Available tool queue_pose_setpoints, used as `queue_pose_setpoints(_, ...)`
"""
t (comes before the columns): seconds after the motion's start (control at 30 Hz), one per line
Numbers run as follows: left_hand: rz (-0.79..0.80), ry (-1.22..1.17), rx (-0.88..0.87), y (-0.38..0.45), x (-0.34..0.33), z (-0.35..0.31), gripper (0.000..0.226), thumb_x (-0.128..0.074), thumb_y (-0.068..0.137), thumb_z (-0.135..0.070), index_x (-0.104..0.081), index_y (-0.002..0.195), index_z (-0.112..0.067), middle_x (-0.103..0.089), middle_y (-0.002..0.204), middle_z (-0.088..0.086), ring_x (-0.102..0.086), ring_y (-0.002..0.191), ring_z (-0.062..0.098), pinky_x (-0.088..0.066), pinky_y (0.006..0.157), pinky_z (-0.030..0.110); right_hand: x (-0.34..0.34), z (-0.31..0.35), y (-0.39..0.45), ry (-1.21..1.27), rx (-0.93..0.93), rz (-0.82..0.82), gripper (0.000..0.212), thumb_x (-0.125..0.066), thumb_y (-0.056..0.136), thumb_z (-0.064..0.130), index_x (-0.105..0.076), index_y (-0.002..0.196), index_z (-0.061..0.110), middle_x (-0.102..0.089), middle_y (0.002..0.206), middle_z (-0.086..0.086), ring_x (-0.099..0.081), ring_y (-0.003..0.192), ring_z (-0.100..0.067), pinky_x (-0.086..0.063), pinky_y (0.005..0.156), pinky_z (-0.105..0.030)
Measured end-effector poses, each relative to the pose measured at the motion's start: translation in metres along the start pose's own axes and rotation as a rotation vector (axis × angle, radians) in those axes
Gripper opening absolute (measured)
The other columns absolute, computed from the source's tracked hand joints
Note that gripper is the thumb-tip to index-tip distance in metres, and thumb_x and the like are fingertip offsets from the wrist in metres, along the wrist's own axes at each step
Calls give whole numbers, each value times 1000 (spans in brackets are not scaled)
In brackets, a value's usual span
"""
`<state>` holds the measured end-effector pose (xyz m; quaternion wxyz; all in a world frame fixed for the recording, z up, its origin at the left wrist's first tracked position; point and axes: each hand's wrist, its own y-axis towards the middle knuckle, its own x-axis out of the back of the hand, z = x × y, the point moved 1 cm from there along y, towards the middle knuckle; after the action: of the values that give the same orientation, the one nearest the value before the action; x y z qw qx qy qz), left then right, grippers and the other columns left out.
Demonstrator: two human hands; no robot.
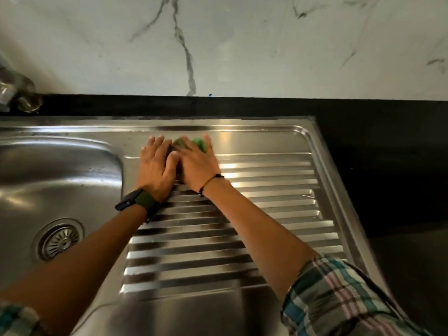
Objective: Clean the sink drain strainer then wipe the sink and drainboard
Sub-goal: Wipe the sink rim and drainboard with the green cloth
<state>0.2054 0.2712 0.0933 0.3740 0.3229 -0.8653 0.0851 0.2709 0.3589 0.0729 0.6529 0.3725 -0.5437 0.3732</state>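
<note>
Both my hands lie flat side by side at the far end of the ribbed steel drainboard (278, 190). A green scrub pad (199, 143) peeks out from under them. My right hand (197, 163) presses on the pad with straight fingers. My left hand (156, 166) presses beside it, its fingers partly over the pad's dark left part. The sink basin (60, 170) lies to the left, and the round metal drain strainer (59, 240) sits in its floor.
A tap base (17, 93) stands at the back left on the black counter ledge (242, 105). A white marbled wall (242, 44) rises behind. Dark countertop (388, 166) lies right of the drainboard.
</note>
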Motion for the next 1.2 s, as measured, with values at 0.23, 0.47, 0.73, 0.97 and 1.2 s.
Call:
queue_pose_setpoints(0.23, 170, 5, -176, 26, -47, -53, 63, -24, 88, -41, -29, 142, -8, -20, 155, 10, -9, 145, 22, -2, 118, 36, 34, -151, -81, -49, -540, -53, 59, -48, 86, 8, -32, 139, 27, -31, 152, 4, -10, 145, -20, 10, 110, -57)
queue_pose_setpoints(0.47, 238, 268, -234, 43, -81, -50, 57, -31, 97, -33, -16, 146, -7, -11, 157, 11, -3, 146, 22, -1, 118, 36, 39, -159, -158, -191, -780, -86, 52, -38, 88, 9, -33, 140, 14, -32, 151, -5, -7, 146, -24, -4, 114, -55)
queue_pose_setpoints(0.73, 268, 330, -261, 43, -85, -51, 74, -15, 84, -48, -12, 146, -9, -6, 157, 10, 0, 146, 20, 7, 112, 27, 40, -192, -122, -187, -819, -77, 55, -38, 91, 4, -26, 143, 15, -16, 157, -4, 1, 145, -29, -3, 112, -61)
queue_pose_setpoints(0.97, 248, 313, -263, 42, -85, -53, 75, -18, 83, -49, -15, 146, -9, -9, 157, 10, -2, 146, 21, 5, 112, 27, 40, -222, -63, -202, -828, -87, 55, -40, 92, 6, -22, 144, 13, -14, 157, -6, 0, 146, -26, -3, 114, -58)
queue_pose_setpoints(1.2, 272, 296, -249, 44, -84, -53, 77, -18, 82, -50, -14, 146, -9, -7, 157, 9, -1, 146, 21, 3, 114, 28, 37, -210, -74, 187, -747, -408, 37, -47, 93, 8, -48, 130, 13, -32, 151, -8, -20, 143, -24, -14, 116, -48)
